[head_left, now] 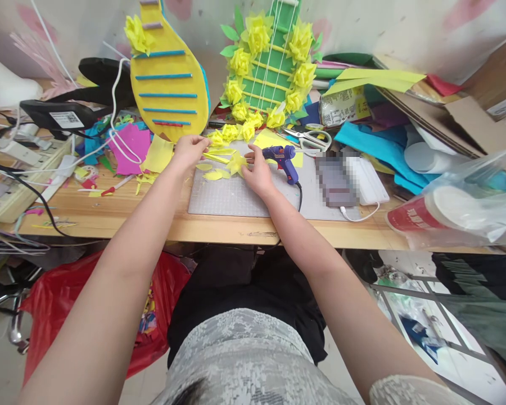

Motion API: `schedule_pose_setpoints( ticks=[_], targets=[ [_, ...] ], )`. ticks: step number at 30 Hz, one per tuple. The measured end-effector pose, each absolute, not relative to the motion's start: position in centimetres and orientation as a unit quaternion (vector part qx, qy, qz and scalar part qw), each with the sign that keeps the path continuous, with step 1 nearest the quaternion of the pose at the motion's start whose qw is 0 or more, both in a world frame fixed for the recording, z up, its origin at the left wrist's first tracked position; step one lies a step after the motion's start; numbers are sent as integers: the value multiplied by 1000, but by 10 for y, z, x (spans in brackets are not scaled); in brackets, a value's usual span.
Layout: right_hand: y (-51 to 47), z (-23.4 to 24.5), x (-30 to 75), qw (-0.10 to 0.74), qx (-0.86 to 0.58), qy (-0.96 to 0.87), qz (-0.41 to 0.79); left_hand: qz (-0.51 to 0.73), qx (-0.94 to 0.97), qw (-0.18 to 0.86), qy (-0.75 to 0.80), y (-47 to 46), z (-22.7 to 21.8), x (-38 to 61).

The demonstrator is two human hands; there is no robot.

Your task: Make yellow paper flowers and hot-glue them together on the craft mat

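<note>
My left hand (190,151) is over the left part of the grey cutting mat (231,203), fingertips pinched together. Whatever they hold is too small to make out. My right hand (259,173) has its fingers closed at the edge of a yellow paper flower (235,163). Between the hands lie yellow paper strips (217,156), and loose yellow petals (216,175) rest on the mat. Just right of my right hand is a purple glue gun (283,159). Several finished yellow paper roses (230,133) lie behind the hands.
Behind stand a yellow instrument-shaped board (168,90) and a green one (270,73) with roses. Scissors (310,139), a phone (336,180), a white power bank (367,179) and a bagged cup (430,208) are rightward. Cables and paper scraps crowd the left; a red bag (67,304) hangs below.
</note>
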State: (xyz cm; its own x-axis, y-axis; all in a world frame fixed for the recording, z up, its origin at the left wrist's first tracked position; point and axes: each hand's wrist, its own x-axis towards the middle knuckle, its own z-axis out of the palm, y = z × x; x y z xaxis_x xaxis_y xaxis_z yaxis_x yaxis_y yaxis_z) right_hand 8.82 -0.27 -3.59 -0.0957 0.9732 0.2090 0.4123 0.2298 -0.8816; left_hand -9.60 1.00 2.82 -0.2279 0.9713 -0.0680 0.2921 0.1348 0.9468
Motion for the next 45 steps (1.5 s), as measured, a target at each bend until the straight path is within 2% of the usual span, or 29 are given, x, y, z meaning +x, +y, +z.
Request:
schedule_pose_setpoints(
  ticks=[7, 11, 15, 21, 28, 34, 36, 39, 42, 45],
  targets=[
    [-11, -27, 87, 388, -535, -708, 250, 395, 572, 245, 676, 14, 6, -115],
    [-16, -18, 88, 400, -525, -726, 195, 315, 623, 201, 687, 3, 3, -105],
    [-21, 2, 92, 401, -509, -745, 159, 258, 703, 196, 633, -7, 1, -97],
    [-34, 33, 117, 305, -496, -796, 167, 214, 714, 200, 636, -9, -4, -93],
    [-53, 27, 167, 261, -536, -775, 209, 236, 714, 220, 622, -9, -9, -92],
    [-51, 24, 199, 247, -651, -699, 162, 268, 681, 256, 631, -13, -13, -92],
    [-45, 20, 205, 250, -676, -676, 155, 280, 674, 267, 629, -13, -13, -93],
    [-30, 10, 209, 297, -680, -654, 147, 309, 670, 255, 625, -11, -9, -100],
    [-17, -2, 206, 335, -665, -651, 146, 332, 651, 202, 652, -3, 2, -116],
    [-10, -11, 199, 355, -658, -640, 177, 285, 623, 128, 717, 7, 13, -136]
  ],
)
